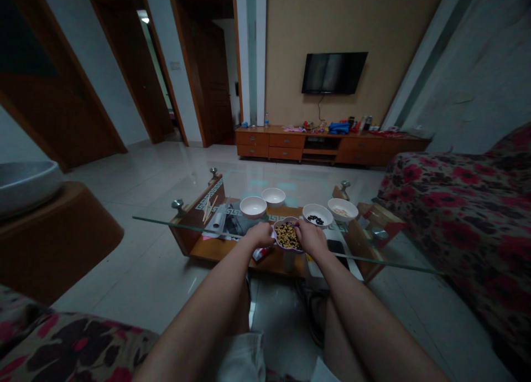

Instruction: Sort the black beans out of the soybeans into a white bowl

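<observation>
A purple-rimmed, scalloped bowl [287, 235] full of yellow and dark beans is at the front edge of the glass table. My left hand [260, 235] is closed on its left rim. On its right side, my right hand [311, 237] grips the rim, with fingertips by the beans. Beyond my left hand stand two white bowls, a nearer one [253, 207] and a farther one [274, 197], with no contents visible. Behind my right hand is a white bowl with black pieces [317, 216]. Right of that, another bowl [343, 209] contains pale pieces.
Chopsticks [209, 209] lie at the left of the glass table [157, 218]. A dark phone-like object [338, 252] is right of my right hand. A floral sofa [456, 205] stands right, and a stand with a large basin [29, 185] left.
</observation>
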A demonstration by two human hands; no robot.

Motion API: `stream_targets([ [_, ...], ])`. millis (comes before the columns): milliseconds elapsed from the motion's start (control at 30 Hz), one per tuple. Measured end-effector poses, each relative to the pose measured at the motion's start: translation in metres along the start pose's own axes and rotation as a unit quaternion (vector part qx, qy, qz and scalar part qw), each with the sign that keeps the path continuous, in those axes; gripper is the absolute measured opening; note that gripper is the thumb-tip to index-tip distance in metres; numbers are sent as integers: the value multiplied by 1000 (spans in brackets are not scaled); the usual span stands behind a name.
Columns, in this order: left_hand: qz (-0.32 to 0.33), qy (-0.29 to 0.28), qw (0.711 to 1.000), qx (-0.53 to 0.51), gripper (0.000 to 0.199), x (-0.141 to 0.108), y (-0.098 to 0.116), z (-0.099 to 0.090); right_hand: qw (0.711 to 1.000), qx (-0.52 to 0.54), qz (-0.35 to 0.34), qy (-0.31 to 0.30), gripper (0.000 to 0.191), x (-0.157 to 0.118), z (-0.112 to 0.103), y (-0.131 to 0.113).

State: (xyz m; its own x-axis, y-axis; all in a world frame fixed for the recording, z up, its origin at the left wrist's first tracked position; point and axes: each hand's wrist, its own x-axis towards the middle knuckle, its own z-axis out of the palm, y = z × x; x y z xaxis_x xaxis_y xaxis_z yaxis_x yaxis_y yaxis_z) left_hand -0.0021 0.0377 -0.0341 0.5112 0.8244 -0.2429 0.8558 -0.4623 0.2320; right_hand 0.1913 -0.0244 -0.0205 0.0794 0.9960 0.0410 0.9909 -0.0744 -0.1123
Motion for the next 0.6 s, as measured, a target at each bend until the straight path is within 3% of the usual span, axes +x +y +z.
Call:
stream_targets([
  [600, 1, 4, 1000, 1, 28, 0, 0, 1, 1000, 5, -8, 17, 30, 0, 3, 2],
])
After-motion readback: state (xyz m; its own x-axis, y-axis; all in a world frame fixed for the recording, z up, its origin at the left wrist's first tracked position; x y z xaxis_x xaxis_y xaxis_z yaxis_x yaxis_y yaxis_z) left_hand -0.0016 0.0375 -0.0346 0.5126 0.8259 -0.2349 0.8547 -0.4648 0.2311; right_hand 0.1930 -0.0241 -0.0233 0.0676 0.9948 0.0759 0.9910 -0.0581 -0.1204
